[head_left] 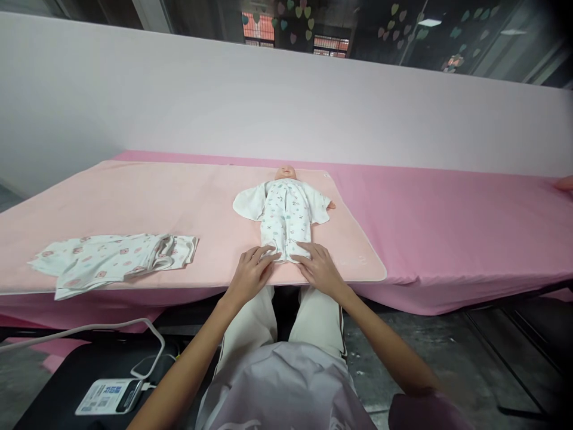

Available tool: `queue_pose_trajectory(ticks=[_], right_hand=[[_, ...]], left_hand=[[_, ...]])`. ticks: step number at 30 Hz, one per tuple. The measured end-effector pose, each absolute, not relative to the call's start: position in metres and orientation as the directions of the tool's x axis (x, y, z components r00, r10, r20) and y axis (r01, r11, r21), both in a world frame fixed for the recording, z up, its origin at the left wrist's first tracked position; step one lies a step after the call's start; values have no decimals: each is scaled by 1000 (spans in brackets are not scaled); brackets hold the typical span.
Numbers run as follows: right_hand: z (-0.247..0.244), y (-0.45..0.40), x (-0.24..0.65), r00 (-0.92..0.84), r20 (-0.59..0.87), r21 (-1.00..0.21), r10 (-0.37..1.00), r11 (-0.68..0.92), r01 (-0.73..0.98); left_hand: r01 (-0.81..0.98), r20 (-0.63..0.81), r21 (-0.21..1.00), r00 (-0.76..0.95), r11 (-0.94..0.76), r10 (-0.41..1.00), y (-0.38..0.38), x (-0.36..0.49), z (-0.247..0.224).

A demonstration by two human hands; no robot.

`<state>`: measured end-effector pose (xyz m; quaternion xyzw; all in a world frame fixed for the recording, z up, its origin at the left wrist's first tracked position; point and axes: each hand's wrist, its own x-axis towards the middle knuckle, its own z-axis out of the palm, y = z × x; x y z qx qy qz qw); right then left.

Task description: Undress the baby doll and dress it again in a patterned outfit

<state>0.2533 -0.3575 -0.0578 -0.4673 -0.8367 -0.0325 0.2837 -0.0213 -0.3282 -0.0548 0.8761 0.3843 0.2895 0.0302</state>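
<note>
A baby doll (286, 172) lies on its back on a peach mat, head toward the wall. White wide-sleeved clothing (252, 203) covers its arms, and one small doll hand shows at the right cuff. White baby pants (286, 215) with a small green and grey print reach from its chest down to the near hems. My left hand (250, 272) is closed at the left leg hem, thumb and fingers pinching the cloth. At the right hem, my right hand (323, 269) pinches the other leg. The doll's feet are hidden.
Folded white printed baby clothing (120, 260) lies at the left of the peach mat (215, 209). Pink cloth (447, 227) covers the table, backed by a white partition (286, 107). Another person's hand (564, 183) shows at far right. A cabled device (110, 396) sits on a black stool (58, 388).
</note>
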Motion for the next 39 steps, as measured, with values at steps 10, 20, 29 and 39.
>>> queue_pose_trajectory(ticks=[10, 20, 29, 39], right_hand=[[-72, -362, 257, -314, 545, -331, 777, 544, 771], [-78, -362, 260, -321, 619, -291, 716, 589, 754], [-83, -378, 251, -58, 624, -407, 779, 388, 827], [-52, -382, 274, -270, 527, -395, 806, 514, 762]], left_hand=[[640, 415, 216, 623, -737, 663, -335, -26, -53], [609, 392, 185, 674, -771, 626, -338, -29, -55], [749, 410, 404, 364, -524, 836, -331, -43, -57], [658, 377, 478, 445, -582, 812, -334, -57, -54]])
